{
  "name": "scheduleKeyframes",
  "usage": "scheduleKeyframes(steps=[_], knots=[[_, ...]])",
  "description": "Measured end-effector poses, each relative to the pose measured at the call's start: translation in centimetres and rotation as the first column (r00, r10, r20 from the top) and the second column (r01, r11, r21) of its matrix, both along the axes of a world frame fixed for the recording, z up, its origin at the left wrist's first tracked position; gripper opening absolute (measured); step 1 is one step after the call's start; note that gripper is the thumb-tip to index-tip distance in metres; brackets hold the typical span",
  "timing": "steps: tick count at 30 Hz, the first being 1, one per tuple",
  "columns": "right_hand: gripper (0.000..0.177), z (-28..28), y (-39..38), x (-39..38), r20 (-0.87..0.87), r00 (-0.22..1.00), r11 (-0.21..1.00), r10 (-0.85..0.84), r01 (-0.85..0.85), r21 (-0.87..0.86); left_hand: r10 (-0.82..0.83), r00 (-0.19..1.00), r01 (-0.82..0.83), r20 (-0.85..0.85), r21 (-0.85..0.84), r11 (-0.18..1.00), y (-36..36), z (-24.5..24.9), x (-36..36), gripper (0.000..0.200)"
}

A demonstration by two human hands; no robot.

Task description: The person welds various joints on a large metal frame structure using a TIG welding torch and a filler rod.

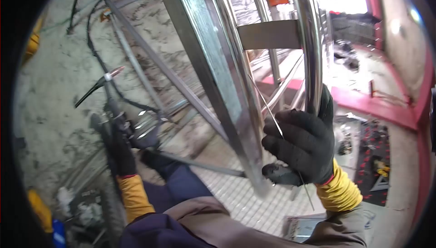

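My left hand (119, 145), in a black glove, is at the left, somewhat blurred. Its fingers are around the handle of a TIG welding torch (110, 89), whose pinkish nozzle and long black cap stick out above. Across the middle rises a shiny metal tube frame (229, 30) with curved tubes and a flat plate (270, 35) between two of them. My right hand (302, 145), also gloved in black, lies against the lower end of the right curved tube. A thin metal rod (271, 114) passes through its bent fingers, slanting down past the palm.
A dark cable (93, 50) runs from the torch up the stained floor. Bare metal bars (159, 68) lie beside the frame. Pink beams (381, 107) border the right side. A dark red-marked mat (373, 148) holds small tools. My legs (186, 180) are below.
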State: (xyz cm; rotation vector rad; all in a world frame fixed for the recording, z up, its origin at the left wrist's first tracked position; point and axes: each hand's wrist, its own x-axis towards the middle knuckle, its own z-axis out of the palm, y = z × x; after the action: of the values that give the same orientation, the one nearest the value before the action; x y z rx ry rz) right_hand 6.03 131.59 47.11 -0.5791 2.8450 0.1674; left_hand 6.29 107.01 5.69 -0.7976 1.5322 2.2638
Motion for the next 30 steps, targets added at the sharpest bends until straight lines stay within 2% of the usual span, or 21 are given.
scheduleKeyframes(steps=[1,3,5,6,7,9,11,13,15,16,17,19,21,23,25,27,28,29,30], knots=[[0.036,0.0,0.3,0.3,-0.033,0.999,0.998,-0.035,0.033,-0.059,-0.043,0.998,0.040,0.035,0.089,0.995,-0.7,3.6,-1.5,0.037],[0.038,-0.2,0.7,0.4,-0.047,0.999,0.996,0.013,-0.017,-0.085,-0.207,0.973,0.214,-0.105,0.063,0.975,-3.3,6.6,-3.7,0.037],[0.036,-0.5,1.4,0.9,-0.112,0.994,0.988,0.005,-0.022,-0.151,-0.337,0.884,0.261,-0.324,-0.254,0.931,-5.3,9.3,-5.6,0.026],[0.035,-0.7,1.7,1.1,-0.130,0.991,0.984,0.017,-0.040,-0.174,-0.350,0.920,0.309,-0.176,-0.222,0.925,-4.3,16.4,-7.4,0.030],[0.033,-0.8,1.8,1.4,-0.150,0.988,0.980,0.030,-0.059,-0.192,-0.380,0.904,0.320,-0.197,-0.277,0.906,-4.4,18.7,-8.2,0.030],[0.034,-0.5,1.9,2.0,-0.287,0.958,0.955,-0.013,-0.074,-0.289,-0.429,0.878,0.389,-0.213,-0.204,0.898,-4.8,22.7,-9.6,0.034],[0.030,0.4,3.0,3.4,-0.226,0.973,0.958,0.049,-0.110,-0.265,-0.457,0.833,0.389,-0.311,-0.257,0.885,-4.4,25.1,-9.6,0.031],[0.026,-0.5,3.7,4.7,-0.319,0.945,0.946,0.070,-0.165,-0.280,-0.472,0.833,0.415,-0.290,-0.238,0.878,-3.3,27.7,-9.3,0.029],[0.031,-1.4,3.8,5.5,-0.541,0.841,0.913,-0.012,-0.211,-0.349,-0.510,0.810,0.446,-0.291,-0.260,0.856,-3.6,28.9,-9.4,0.029],[0.030,-1.7,3.8,6.3,-0.570,0.813,0.898,-0.120,-0.156,-0.412,-0.517,0.800,0.449,-0.304,-0.266,0.853,-3.6,29.5,-9.1,0.027],[0.030,-2.4,4.0,7.1,-0.581,0.803,0.886,-0.135,-0.166,-0.434,-0.524,0.792,0.453,-0.314,-0.272,0.849,-3.5,29.8,-8.9,0.025],[0.026,-4.2,4.8,9.0,-0.615,0.650,0.846,-0.447,0.083,-0.527,-0.540,0.770,0.439,-0.340,-0.333,0.835,-3.8,29.7,-8.5,0.025],[0.024,-5.2,5.9,13.0,-0.479,0.555,0.703,-0.680,0.310,-0.639,-0.563,0.757,0.455,-0.331,-0.350,0.819,-3.5,30.2,-8.6,0.023],[0.026,-5.8,6.1,18.6,-0.342,0.428,0.541,-0.837,0.547,-0.639,-0.588,0.744,0.469,-0.319,-0.377,0.799,-3.6,30.3,-8.6,0.023],[0.027,-6.2,6.0,24.7,-0.220,0.325,0.385,-0.920,0.636,-0.669,-0.622,0.706,0.484,-0.338,-0.411,0.772,-3.9,30.3,-9.0,0.023],[0.029,-6.3,3.5,28.4,-0.115,0.101,0.153,-0.988,0.606,-0.781,-0.645,0.689,0.515,-0.330,-0.403,0.757,-3.8,30.3,-9.7,0.023],[0.032,-6.9,3.6,30.6,-0.010,0.012,0.016,-1.000,0.651,-0.759,-0.672,0.669,0.542,-0.319,-0.409,0.734,-3.7,30.3,-10.3,0.022],[0.032,-7.5,3.3,31.8,-0.014,0.002,0.012,-1.000,0.651,-0.759,-0.696,0.649,0.567,-0.306,-0.415,0.711,-3.5,30.2,-11.0,0.021],[0.032,-7.6,2.6,32.3,-0.081,-0.073,0.012,-0.994,0.663,-0.749,-0.718,0.635,0.588,-0.284,-0.425,0.688,-3.2,30.3,-11.5,0.020]])
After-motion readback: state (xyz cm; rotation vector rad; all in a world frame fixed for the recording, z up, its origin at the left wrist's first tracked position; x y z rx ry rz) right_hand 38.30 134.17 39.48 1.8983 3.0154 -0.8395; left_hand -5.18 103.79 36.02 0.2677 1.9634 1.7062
